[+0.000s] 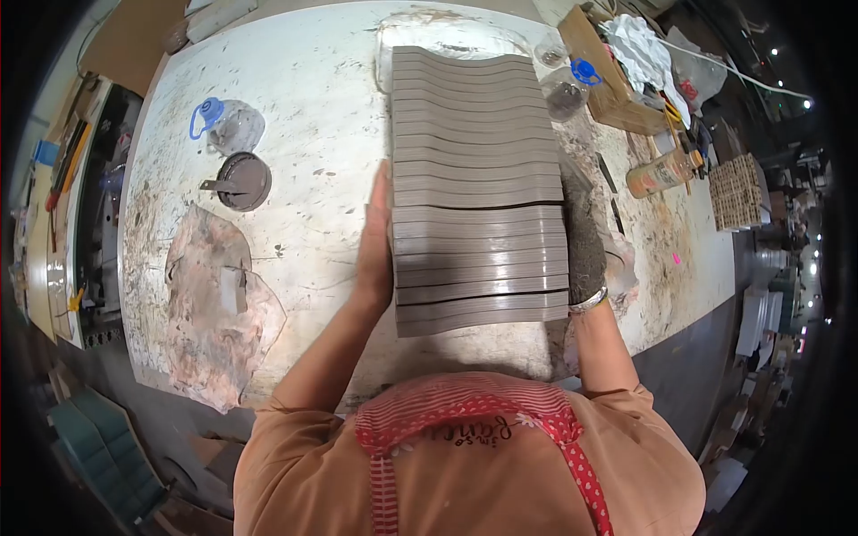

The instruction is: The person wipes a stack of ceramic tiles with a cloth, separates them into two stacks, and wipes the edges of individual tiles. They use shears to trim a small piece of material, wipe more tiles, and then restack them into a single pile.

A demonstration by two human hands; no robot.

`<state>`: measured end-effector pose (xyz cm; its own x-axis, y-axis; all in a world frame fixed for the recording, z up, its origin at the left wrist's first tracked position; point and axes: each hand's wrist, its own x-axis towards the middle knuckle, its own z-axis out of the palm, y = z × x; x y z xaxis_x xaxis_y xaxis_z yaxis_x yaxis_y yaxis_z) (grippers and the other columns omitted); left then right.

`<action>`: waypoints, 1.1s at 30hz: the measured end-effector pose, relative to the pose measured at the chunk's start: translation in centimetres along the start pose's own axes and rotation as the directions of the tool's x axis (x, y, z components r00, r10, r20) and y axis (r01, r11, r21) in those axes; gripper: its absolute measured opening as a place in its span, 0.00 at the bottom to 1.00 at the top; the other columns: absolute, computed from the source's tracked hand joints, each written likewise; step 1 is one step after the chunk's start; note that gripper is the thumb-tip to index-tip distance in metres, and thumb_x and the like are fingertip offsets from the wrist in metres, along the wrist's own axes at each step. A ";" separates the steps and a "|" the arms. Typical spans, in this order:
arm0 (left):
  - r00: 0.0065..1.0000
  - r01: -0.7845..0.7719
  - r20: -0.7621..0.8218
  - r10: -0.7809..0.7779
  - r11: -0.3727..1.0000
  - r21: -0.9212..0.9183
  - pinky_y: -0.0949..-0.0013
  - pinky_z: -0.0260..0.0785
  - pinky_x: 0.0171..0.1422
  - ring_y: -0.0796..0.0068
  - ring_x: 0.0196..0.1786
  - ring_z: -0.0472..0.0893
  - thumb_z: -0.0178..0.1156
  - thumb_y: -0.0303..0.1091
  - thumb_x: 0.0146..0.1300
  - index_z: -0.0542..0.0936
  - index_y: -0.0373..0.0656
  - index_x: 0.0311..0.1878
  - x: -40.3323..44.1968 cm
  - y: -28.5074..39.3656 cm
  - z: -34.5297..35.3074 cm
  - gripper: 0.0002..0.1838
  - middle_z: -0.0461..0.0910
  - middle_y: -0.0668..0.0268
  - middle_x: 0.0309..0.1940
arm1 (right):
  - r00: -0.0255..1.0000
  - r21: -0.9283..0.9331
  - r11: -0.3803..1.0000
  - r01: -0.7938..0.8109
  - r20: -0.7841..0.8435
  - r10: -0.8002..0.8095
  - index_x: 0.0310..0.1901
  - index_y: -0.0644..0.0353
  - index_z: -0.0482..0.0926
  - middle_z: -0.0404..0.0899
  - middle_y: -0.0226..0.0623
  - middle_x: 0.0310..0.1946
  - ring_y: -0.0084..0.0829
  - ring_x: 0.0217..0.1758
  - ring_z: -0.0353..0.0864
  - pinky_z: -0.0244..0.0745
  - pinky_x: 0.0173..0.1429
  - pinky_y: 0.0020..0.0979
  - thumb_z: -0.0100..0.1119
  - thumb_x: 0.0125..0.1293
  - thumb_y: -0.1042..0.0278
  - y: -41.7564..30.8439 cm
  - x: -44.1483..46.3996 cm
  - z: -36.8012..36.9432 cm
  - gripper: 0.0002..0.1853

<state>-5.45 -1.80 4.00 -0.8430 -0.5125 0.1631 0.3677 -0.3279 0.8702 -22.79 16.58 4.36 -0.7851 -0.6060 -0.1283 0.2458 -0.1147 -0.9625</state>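
Note:
A tall stack of thin grey sheets (478,179) with slightly wavy layers stands before me, its nearer part shiny, with darker gaps between some bundles. My left hand (376,246) is bare and lies along the stack's left side, fingers stretched away from me. On the opposite side, my right hand (584,237), in a dark, stained glove, presses against the stack; its fingertips are partly hidden. The stack is between both palms. Whether it rests fully on the table cannot be told.
On the stained white table (313,134) are a dark round tub (244,181) with a flat tool, a clear blue-capped bottle (234,127) and a crumpled smeared sheet (214,304). To the right are a wooden box (617,103), an orange-labelled bottle (663,173) and another blue-capped container (565,94).

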 end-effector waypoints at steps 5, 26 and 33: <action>0.990 0.033 -0.141 -0.022 0.997 0.075 0.63 0.38 0.80 0.63 0.78 0.46 0.23 0.53 0.77 0.40 0.39 0.77 0.6 -0.2 0.9 0.35 0.43 0.56 0.77 | 0.985 0.261 0.958 -0.121 0.153 0.083 0.69 0.64 0.61 0.67 0.37 0.65 0.27 0.65 0.66 0.62 0.69 0.27 0.39 0.77 0.50 -2.1 -0.8 1.3 0.29; 0.847 0.491 -0.145 -0.512 0.647 0.583 0.60 0.53 0.75 0.55 0.74 0.57 0.76 0.31 0.38 0.42 0.39 0.75 -11.0 -1.4 -1.4 0.64 0.52 0.53 0.73 | 0.994 -0.075 0.994 0.075 0.090 -0.069 0.70 0.69 0.58 0.61 0.42 0.70 0.32 0.73 0.61 0.53 0.75 0.28 0.37 0.78 0.59 1.6 -4.1 -1.4 0.26; 0.951 0.304 -0.146 -0.273 0.736 0.605 0.59 0.50 0.77 0.55 0.74 0.57 0.75 0.22 0.44 0.46 0.37 0.75 -10.2 -2.6 -0.3 0.58 0.52 0.52 0.73 | 0.995 -0.165 0.986 -0.013 0.093 0.029 0.72 0.68 0.54 0.61 0.41 0.71 0.27 0.72 0.60 0.52 0.76 0.25 0.44 0.76 0.66 1.6 -3.3 -2.1 0.27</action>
<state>2.31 3.97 -0.04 -0.8448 -0.5136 -0.1498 -0.2226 0.0829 0.9714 -20.99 20.00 2.72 -0.7216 -0.6794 -0.1330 0.1585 0.0250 -0.9870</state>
